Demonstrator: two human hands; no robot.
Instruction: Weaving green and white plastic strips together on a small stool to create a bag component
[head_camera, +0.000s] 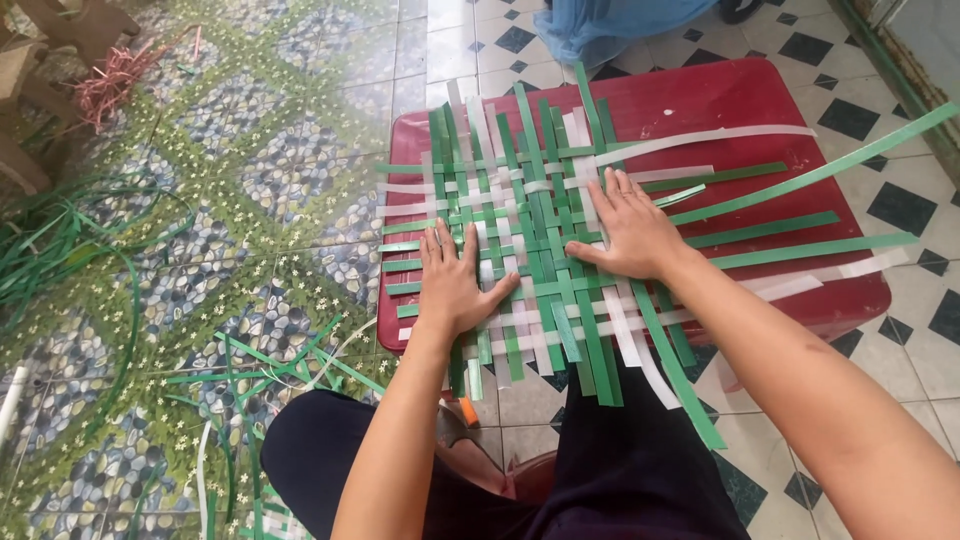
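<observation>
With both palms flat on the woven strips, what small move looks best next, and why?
Probably slide the right hand out to the loose green strips fanning off to the right and push them in tighter, while the left hand keeps the woven mat pinned on the red stool. Those strips lie splayed with uneven gaps; the weave's centre looks close.

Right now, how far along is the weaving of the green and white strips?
Done: the middle of the mat is woven into a tight green and white grid on the red stool. In hand: the left hand and right hand press flat on the weave, holding no strip. Left: long strip ends stick out unwoven on every side, longest to the right, and loose strips lie on the floor.
</observation>
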